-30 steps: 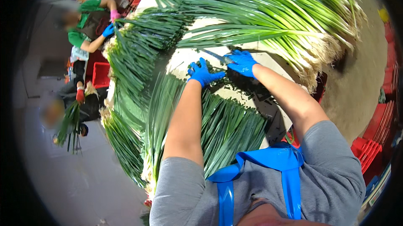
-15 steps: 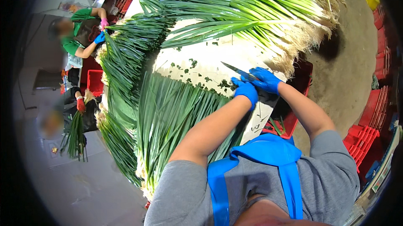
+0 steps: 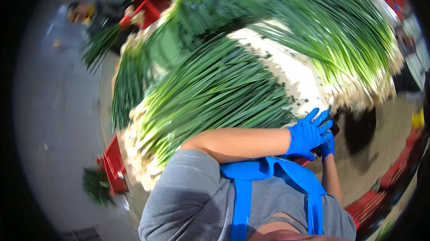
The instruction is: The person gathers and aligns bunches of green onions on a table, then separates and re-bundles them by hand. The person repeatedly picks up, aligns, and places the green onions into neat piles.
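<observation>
My left hand (image 3: 309, 133), in a blue glove, is open with fingers spread beside the cut ends of the near green onions (image 3: 215, 88). Partly behind it, my right hand (image 3: 328, 146), gloved in blue too, is closed around a knife (image 3: 331, 105); its handle is hidden and only a narrow bit of blade seems to show past the fingers. The near green onions lie in a wide row, pale roots toward the lower left. Dark green clippings lie scattered on the pale tabletop (image 3: 293, 73) beyond their trimmed tips.
Another large pile of green onions (image 3: 354, 57) covers the table's far right, roots outward. More bunches (image 3: 201, 12) lie at the back. A co-worker (image 3: 107, 15) at the left holds a bunch. A red crate (image 3: 115, 162) stands lower left; stacked red crates (image 3: 365, 207) line the right side.
My view has turned, so the table appears rotated clockwise. My left hand has come off the cut ends and spread its fingers; my right hand has drawn back toward my body, beneath it.
</observation>
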`<move>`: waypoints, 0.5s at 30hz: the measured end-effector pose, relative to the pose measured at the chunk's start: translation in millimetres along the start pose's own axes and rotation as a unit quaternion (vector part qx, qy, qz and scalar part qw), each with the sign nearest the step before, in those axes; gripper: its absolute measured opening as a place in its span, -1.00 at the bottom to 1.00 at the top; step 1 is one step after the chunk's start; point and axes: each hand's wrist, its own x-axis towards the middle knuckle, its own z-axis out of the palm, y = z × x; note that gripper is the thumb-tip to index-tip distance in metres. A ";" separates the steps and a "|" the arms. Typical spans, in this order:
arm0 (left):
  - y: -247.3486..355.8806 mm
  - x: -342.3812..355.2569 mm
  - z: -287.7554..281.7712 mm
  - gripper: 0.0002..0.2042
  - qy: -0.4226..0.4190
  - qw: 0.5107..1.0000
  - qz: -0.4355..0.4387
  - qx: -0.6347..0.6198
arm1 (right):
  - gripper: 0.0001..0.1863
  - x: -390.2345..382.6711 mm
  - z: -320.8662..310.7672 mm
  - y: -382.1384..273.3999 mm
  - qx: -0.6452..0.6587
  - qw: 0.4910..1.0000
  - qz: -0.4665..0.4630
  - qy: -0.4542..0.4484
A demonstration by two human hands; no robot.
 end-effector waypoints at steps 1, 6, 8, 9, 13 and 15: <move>-5.8 -23.5 -22.1 -0.19 0.103 0.994 -0.013 -0.014 | -0.70 -2.9 -5.9 11.0 -0.028 0.999 -0.031 -0.001; -92.8 -219.6 -103.5 -0.42 0.311 0.924 -0.221 0.040 | -0.66 -82.2 66.0 -66.7 0.008 0.986 0.085 -0.141; -135.6 -338.2 -92.7 -0.46 0.285 0.853 -0.432 0.058 | -0.69 -98.0 85.5 -59.0 -0.017 0.957 0.096 -0.274; -150.7 -403.7 -78.5 -0.36 0.286 0.800 -0.525 0.052 | -0.77 -107.7 102.1 -64.6 -0.057 0.937 0.080 -0.336; -188.4 -549.8 -37.5 -0.28 0.131 0.659 -0.740 0.015 | -0.78 -129.2 155.6 -17.0 -0.071 0.891 0.225 -0.387; -201.9 -565.5 -25.4 -0.29 0.097 0.653 -0.750 0.035 | -0.76 -127.6 175.1 21.6 -0.176 0.861 0.187 -0.440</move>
